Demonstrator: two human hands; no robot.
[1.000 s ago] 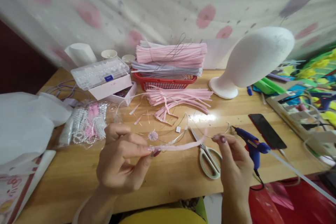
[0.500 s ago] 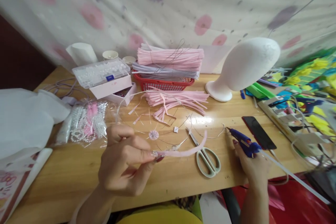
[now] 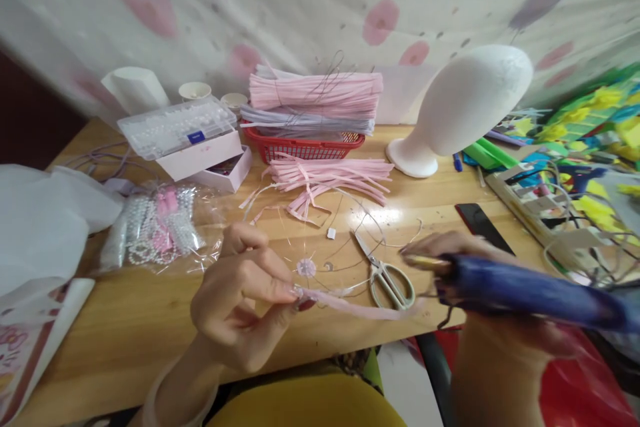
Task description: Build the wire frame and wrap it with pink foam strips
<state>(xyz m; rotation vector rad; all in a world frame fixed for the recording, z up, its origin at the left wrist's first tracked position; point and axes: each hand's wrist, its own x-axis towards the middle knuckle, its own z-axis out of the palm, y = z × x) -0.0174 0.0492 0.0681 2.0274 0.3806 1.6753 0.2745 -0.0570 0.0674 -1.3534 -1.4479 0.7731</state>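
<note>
right, the left hand (image 3: 240, 307) is pinching one end of a pink strip (image 3: 360, 307) between thumb and fingertips, closed tight on it. the strip runs out toward three o'clock, just above the near edge of the table (image 3: 125, 320). the right hand (image 3: 453, 245) is wrapped fully round a blue glue gun (image 3: 525, 290), nozzle pointing to nine o'clock and close to the strip's far end, though blur hides whether they touch. no glue shows on the strip that i can see, and a small flower piece (image 3: 306, 267) lies loose on the table at twelve o'clock of the left fingertips, so i'd judge the gluing is barely begun. scissors (image 3: 385, 277) lie between the hands.

containers now: at twelve o'clock a red basket (image 3: 305, 147) is piled with bundled strips (image 3: 315, 90) in pink and grey. at ten o'clock a clear bead box (image 3: 175, 125) of pale beads sits on an open pink box (image 3: 220, 173), its contents too dim to tell. at nine o'clock there's a clear bag (image 3: 155, 233) of pearl strings.
</note>
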